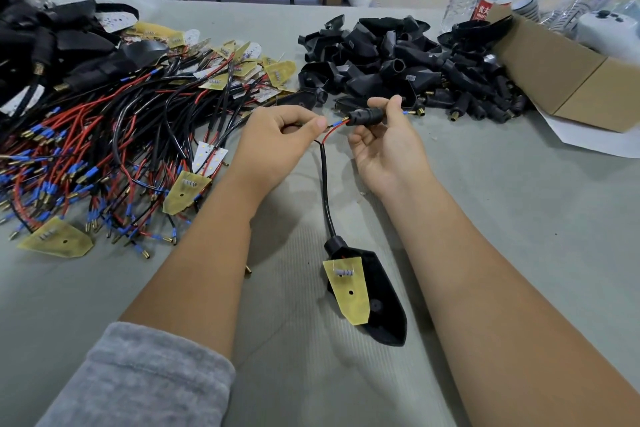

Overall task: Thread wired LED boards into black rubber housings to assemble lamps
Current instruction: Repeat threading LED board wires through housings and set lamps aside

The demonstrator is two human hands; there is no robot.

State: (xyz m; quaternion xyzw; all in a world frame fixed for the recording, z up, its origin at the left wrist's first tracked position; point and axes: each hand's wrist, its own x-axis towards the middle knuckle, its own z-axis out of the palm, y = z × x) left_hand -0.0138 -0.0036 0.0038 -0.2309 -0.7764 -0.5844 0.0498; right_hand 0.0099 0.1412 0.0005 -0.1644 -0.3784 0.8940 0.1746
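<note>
LED board [347, 288] lies half-seated in its black rubber housing [381, 302] on the desk [519, 218], its cable running up to the hands. Left hand [277, 139] fingers pinch the red lead; right hand [384, 139] fingers grip a small black sleeve [366, 115]. Recommended: keep the leads straight and aligned with the bore, feeding both terminals through evenly.

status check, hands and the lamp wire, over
Left hand pinches red wire. Right hand holds small black rubber sleeve, brass tip entering. Nothing blocking.
</note>
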